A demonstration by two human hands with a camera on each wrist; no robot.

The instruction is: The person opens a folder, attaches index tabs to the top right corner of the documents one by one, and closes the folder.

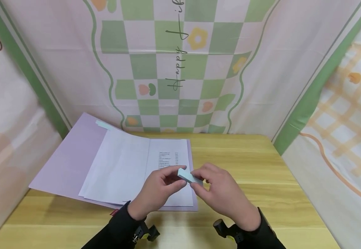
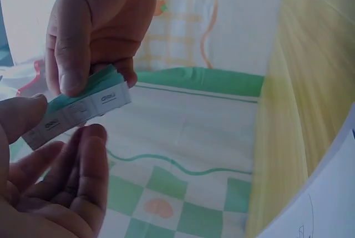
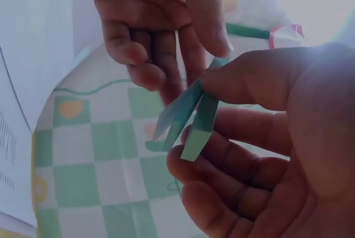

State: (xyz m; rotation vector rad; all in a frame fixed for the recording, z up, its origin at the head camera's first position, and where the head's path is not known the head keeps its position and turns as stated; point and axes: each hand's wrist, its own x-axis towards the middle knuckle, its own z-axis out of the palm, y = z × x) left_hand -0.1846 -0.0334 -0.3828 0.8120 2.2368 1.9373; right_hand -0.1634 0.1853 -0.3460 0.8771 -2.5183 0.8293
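Observation:
A small narrow pad of pale blue-green sticky notes [image 1: 186, 175] is held between both hands over the right-hand page. My right hand [image 1: 222, 188] grips its right end between thumb and fingers. At the other end, the thumb and fingers of my left hand [image 1: 157, 185] pinch it lightly. In the left wrist view the white printed underside of the pad [image 2: 83, 107] shows. The pad [image 3: 202, 121] fans apart into layers in the right wrist view. Beneath the hands lies an open lilac folder [image 1: 62, 157] with white sheets [image 1: 118, 166] inside.
A pale blue strip [image 1: 103, 125] sticks out at the top edge of the left sheet. Printed lines of text [image 1: 168, 159] run down the right page. The wooden table [image 1: 245, 162] extends to the right, and a checked curtain [image 1: 174, 69] hangs behind it.

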